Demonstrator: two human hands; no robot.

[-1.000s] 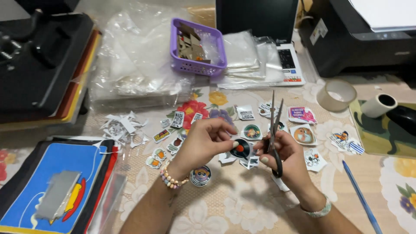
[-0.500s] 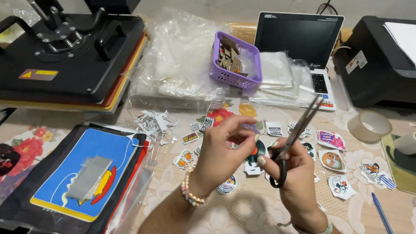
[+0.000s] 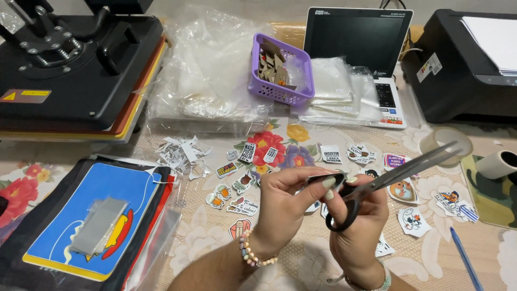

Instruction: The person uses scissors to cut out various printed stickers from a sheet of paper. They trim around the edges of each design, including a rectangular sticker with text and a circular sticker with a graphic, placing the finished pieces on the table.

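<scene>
Left hand (image 3: 285,207) pinching small sticker (image 3: 323,179) up off desk (image 3: 215,242) for trimming; right hand (image 3: 358,226) gripping half-open scissors (image 3: 388,180).

Small dark round sticker (image 3: 322,179) mostly hidden between left hand (image 3: 285,202) fingers. Black-handled scissors (image 3: 388,180) blades motion-blurred. Black heat press (image 3: 75,70) cut by left, top edges. Black printer (image 3: 463,64) cut at right edge.

scissors (image 3: 398,175) tilted flatter, pointing right, hands (image 3: 323,215) raised closer
</scene>
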